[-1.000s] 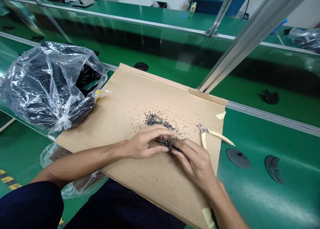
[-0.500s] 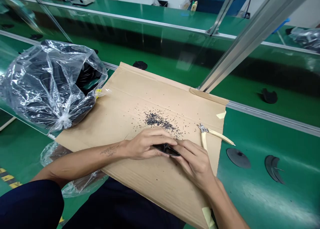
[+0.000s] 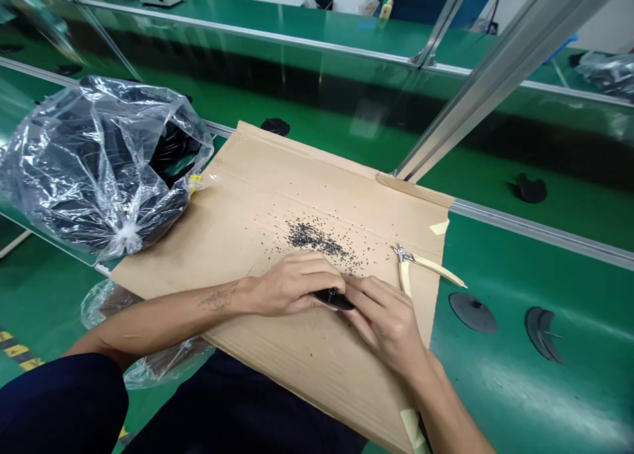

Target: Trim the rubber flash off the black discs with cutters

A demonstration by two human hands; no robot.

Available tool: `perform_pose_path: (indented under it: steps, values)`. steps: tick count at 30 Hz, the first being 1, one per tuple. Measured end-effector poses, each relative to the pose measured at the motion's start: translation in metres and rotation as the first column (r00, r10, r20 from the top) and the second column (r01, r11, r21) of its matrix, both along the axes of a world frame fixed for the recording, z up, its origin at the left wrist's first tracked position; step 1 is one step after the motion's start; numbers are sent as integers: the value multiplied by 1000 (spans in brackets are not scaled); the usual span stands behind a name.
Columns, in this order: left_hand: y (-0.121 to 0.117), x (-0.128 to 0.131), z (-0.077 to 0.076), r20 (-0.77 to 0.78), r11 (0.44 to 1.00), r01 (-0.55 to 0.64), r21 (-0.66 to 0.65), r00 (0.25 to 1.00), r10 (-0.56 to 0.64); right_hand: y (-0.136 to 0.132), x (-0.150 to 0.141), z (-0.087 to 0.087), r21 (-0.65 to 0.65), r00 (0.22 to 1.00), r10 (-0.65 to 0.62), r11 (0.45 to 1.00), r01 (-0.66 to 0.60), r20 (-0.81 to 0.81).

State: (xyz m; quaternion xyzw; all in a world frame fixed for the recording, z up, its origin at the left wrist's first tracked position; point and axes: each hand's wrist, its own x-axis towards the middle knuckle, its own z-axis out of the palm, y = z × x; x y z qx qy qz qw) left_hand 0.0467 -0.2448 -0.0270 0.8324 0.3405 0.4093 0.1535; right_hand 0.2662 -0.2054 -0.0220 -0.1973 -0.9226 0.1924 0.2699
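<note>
Both hands grip one black disc-shaped plastic part (image 3: 335, 300) between them, above a cardboard sheet (image 3: 317, 375). My left hand (image 3: 297, 283) is closed on its left side, and its fingers hide much of it. On the other side, my right hand (image 3: 385, 314) pinches the right edge. A small stem shows on the part's inner face. Just beyond my hands lies a scatter of tiny black plastic bits (image 3: 317, 237). A pair of nippers (image 3: 406, 256) with cream handles rests on the cardboard to the right, its jaws pointing away from me.
A clear plastic bag (image 3: 104, 170) full of black parts stands at the left. On the green bench to the right lie a black disc (image 3: 473, 311) and a curved black part (image 3: 542, 334). A metal post (image 3: 475, 90) rises behind the cardboard's right side.
The black part has turned slightly in my hands, and its stem shows more clearly. My left fingers have shifted a little on it.
</note>
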Motion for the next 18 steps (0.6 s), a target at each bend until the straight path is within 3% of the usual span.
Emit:
perform_pose_path:
  steps: [14,18]
  values:
    - [-2,-1,6,-27,998,19,58,999,-17,0,0,2,19,1000,23,1000,-23,-21]
    - [-1,-4,3,-6,1000,26,18,1000,-26,1,-1,1,51,1000,13,999,-13,8]
